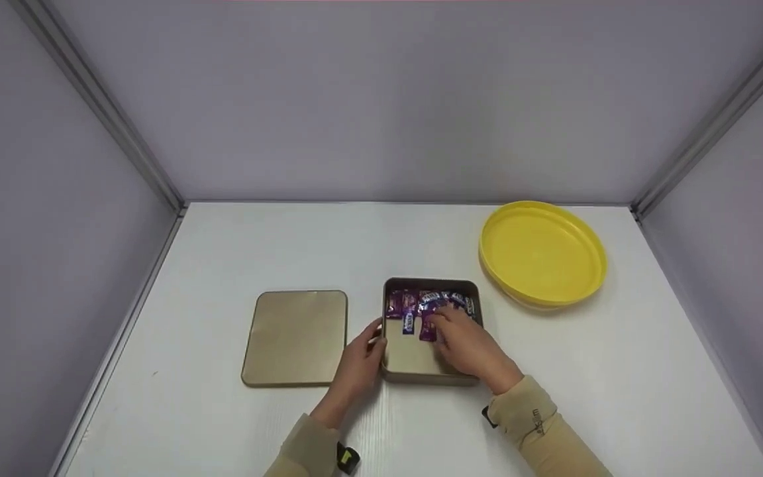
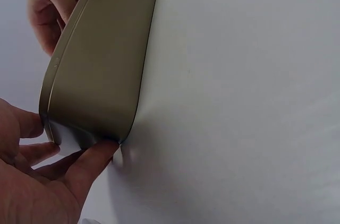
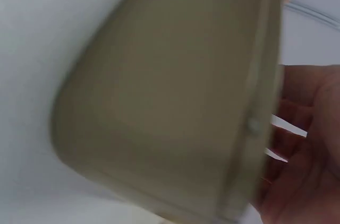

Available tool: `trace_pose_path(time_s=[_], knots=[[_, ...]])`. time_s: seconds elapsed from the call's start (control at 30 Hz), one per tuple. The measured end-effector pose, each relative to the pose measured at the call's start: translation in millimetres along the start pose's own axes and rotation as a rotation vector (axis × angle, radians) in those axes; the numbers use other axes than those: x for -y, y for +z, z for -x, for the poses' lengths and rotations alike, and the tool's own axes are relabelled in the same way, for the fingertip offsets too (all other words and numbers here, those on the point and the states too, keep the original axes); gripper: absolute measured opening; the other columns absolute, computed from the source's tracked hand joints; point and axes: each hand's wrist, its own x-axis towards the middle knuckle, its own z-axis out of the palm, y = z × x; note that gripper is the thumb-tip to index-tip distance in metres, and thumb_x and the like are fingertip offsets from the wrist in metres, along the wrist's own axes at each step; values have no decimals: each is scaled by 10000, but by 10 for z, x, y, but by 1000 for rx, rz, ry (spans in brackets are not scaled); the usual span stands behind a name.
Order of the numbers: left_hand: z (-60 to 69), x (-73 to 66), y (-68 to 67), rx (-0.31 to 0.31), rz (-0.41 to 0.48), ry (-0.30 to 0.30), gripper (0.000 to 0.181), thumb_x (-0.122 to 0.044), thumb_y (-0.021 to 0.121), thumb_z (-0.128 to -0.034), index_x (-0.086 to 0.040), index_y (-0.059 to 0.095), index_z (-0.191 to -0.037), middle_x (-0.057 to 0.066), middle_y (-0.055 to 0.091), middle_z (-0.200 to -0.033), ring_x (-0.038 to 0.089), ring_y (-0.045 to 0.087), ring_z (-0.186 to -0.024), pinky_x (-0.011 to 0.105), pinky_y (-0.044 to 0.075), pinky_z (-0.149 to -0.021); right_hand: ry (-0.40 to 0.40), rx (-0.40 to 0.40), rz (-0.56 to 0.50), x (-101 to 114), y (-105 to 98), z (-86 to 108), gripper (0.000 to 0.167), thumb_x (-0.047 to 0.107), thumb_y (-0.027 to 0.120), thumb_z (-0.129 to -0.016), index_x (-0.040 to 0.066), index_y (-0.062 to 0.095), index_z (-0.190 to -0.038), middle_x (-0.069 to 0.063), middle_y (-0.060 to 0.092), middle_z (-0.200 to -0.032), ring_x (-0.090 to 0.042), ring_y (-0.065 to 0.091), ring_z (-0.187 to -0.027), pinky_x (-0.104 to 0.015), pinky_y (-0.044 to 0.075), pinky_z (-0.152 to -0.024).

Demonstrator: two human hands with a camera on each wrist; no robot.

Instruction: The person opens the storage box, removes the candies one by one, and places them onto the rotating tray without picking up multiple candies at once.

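An uncovered gold tin (image 1: pixel 421 379) holds purple packets (image 1: pixel 395 303) and blue-and-white ones (image 1: pixel 408 322), gathered mostly along its far side. My left hand (image 1: pixel 360 358) is at the tin's left wall; in the left wrist view, the fingertips of the left hand (image 2: pixel 48 176) touch the wall of the tin (image 2: pixel 101 59) near a corner. My right hand (image 1: pixel 471 343) reaches in over the right side, its fingertips pinching a purple packet (image 1: pixel 428 328). The right wrist view shows the right hand (image 3: pixel 313 139) behind the tin wall (image 3: pixel 159 86), fingertips hidden.
A flat gold square lid (image 1: pixel 295 338) lies left of the tin. Toward the back right stands a round yellow tray (image 1: pixel 544 255). Pale panels (image 1: pixel 388 99) enclose the white table (image 1: pixel 189 265) at the back and both sides.
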Motion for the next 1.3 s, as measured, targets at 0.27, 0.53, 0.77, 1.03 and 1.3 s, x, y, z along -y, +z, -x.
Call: trace_pose_path(time_s=[0.27, 0.53, 0.77, 1.03, 1.3], knots=[[-6, 19, 18, 14, -16, 3, 464, -190, 448, -1057, -77, 386, -1502, 173, 523, -1394, 296, 546, -1229, 401, 462, -1011, 17, 23, 90, -71, 190, 41, 538, 279, 672, -941, 108, 519, -1428, -232, 415, -1462, -456, 364, -1344, -560, 330, -1088], [-27, -6, 28, 14, -16, -3, 462, -183, 446, -1056, -77, 385, -1502, 166, 525, -1395, 292, 547, -1227, 408, 459, -1014, 10, 20, 113, -121, 255, 59, 509, 282, 651, -950, 114, 531, -1415, -231, 447, -1436, -412, 425, -1312, -543, 335, -1091], [-28, 5, 30, 29, -19, -3, 465, -182, 447, -1055, -71, 383, -1502, 178, 520, -1400, 297, 547, -1227, 415, 454, -1019, -51, 18, 190, -142, 297, 89, 521, 307, 662, -936, 168, 536, -1422, -187, 409, -1489, -427, 394, -1332, -548, 302, -1109], [-15, 20, 13, 29, -17, 20, 463, -177, 457, -1052, -66, 392, -1496, 187, 531, -1384, 300, 561, -1206, 411, 474, -995, -86, -14, 251, -149, 340, 88, 419, 285, 625, -955, 156, 595, -1353, -140, 514, -1410, -389, 438, -1306, -578, 289, -1105], [-22, 12, -10, 15, -17, 2, 465, -147, 463, -1045, -54, 390, -1495, 203, 524, -1386, 314, 551, -1216, 430, 460, -1009, -74, -69, 191, -133, 360, 52, 308, 144, 700, -883, 162, 689, -1190, -92, 611, -1234, -313, 525, -1212, -541, 313, -1104]])
